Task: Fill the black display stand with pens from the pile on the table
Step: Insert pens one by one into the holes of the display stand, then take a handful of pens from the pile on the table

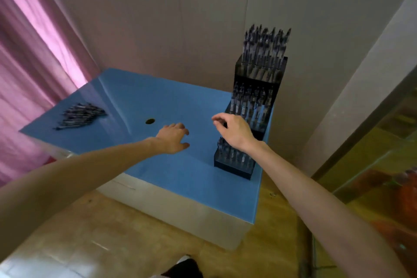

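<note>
The black tiered display stand [239,168] stands at the right side of the blue table [158,101], with pens upright in its top, middle and bottom tiers. A pile of pens [81,114] lies at the far left of the table. My left hand [173,140] rests palm down on the table's middle, fingers relaxed and holding nothing. My right hand [233,130] hovers over the stand between the middle and bottom tiers, its fingers loosely curled with thumb near the fingertips. No pen shows in it.
A round hole [150,121] opens in the tabletop between the pile and my left hand. A pink curtain [33,52] hangs at the left and a plain wall stands close behind the stand. The floor below is wooden.
</note>
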Available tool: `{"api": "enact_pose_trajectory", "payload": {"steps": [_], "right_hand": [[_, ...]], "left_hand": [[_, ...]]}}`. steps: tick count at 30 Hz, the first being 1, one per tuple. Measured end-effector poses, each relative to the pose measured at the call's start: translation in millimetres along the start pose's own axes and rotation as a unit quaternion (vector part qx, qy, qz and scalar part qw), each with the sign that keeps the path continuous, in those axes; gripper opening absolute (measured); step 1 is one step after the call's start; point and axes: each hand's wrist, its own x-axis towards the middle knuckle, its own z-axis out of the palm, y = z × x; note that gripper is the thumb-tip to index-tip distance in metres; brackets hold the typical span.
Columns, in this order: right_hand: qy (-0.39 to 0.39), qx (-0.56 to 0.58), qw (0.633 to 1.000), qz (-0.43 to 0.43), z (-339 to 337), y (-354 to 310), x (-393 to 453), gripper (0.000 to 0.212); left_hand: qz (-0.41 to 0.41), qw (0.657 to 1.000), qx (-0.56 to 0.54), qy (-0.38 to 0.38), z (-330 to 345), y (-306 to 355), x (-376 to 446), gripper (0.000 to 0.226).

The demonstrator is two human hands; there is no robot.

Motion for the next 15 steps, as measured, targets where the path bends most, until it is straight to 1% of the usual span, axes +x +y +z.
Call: {"api": "enact_pose_trajectory", "payload": {"steps": [2, 4, 9, 11, 15], "right_hand": [[-0.010, -0.013, 0.999, -0.033, 10.8, -13.4, 6.9, 0.033], [-0.026, -0.049, 0.997, -0.062, 20.6, -25.7, 14.3, 0.039], [-0.081, -0.160, 0.980, -0.087, 49.3, -52.3, 38.5, 0.071], [-0.095, -0.192, 0.973, -0.090, 64.6, -59.8, 50.6, 0.077], [-0.119, -0.201, 0.969, -0.075, 98.9, -77.4, 80.9, 0.080]], "left_hand": [[-0.012, 0.999, 0.044, 0.016, -8.3, -24.9, -6.3, 0.061], [-0.040, 0.997, 0.069, 0.025, -18.0, -49.4, -12.6, 0.065], [-0.122, 0.990, 0.070, 0.031, -33.4, -105.9, -32.6, 0.072], [-0.150, 0.987, 0.064, 0.020, -36.8, -125.0, -42.9, 0.076], [-0.175, 0.983, 0.054, -0.016, -36.8, -166.1, -62.4, 0.081]]}}
